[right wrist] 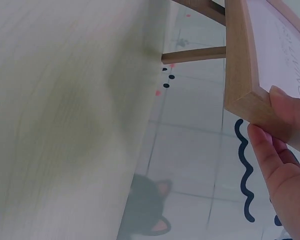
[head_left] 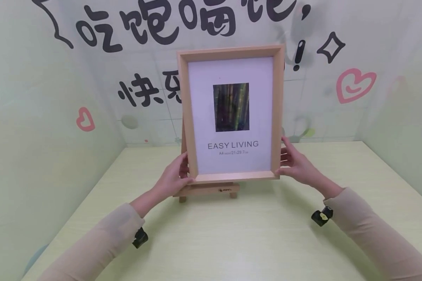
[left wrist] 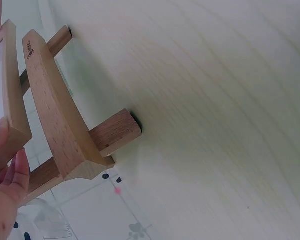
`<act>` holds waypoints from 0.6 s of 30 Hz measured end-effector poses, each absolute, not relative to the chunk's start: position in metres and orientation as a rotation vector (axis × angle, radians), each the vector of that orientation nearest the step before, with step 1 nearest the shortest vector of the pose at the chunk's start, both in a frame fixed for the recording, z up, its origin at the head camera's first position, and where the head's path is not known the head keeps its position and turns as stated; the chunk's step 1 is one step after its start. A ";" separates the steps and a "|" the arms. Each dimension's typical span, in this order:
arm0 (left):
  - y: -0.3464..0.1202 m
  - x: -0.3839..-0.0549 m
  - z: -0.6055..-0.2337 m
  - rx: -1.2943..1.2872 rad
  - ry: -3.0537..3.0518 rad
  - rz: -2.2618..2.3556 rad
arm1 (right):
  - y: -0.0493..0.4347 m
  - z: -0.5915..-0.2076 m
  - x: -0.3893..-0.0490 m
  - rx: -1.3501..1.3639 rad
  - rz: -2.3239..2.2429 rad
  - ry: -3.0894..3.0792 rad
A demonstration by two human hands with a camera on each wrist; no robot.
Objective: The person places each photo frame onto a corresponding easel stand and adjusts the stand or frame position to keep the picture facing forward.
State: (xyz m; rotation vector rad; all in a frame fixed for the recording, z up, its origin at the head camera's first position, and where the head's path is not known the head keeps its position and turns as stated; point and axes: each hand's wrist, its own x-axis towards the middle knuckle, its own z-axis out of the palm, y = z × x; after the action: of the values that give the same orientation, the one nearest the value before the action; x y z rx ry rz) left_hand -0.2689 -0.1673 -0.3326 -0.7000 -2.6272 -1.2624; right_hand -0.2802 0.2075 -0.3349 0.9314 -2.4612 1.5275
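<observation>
A light wooden picture frame (head_left: 276, 117) is held upright between both hands, its white sheet reading "EASY LIVING" below a small bamboo picture. My left hand (head_left: 172, 174) grips the frame's lower left side, and my right hand (head_left: 299, 166) grips the lower right side. Behind and just below it stands a small wooden easel (head_left: 207, 190) on the table. In the left wrist view a gap shows between the frame's bottom edge and the easel's ledge (left wrist: 57, 107). At the right wrist, thumb and fingers pinch the frame's corner (right wrist: 245, 97). Most of the easel is hidden by the frame.
The pale wood-grain table (head_left: 232, 234) runs back to a wall (head_left: 144, 128) with black lettering and pink hearts. Side walls rise at left and right. A dark wrist camera (head_left: 321, 216) hangs under the right sleeve, another (head_left: 140, 238) under the left.
</observation>
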 end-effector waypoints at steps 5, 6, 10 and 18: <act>-0.172 -0.269 -0.333 -0.697 -2.623 -1.252 | 0.202 -0.336 -0.281 0.923 1.546 -2.453; -0.173 -0.269 -0.334 -0.695 -2.623 -1.253 | 0.201 -0.337 -0.281 0.923 1.548 -2.453; -0.177 -0.269 -0.336 -0.687 -2.625 -1.263 | 0.197 -0.337 -0.280 0.919 1.556 -2.452; -0.186 -0.269 -0.338 -0.685 -2.619 -1.273 | 0.189 -0.340 -0.282 0.922 1.523 -2.458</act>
State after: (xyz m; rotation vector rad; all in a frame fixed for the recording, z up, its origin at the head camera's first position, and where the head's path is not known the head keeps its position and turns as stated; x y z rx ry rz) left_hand -0.2692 -0.1855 -0.3382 -0.6852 -2.6193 -1.2727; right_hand -0.2817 0.1886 -0.3403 0.9217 -2.4580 1.5225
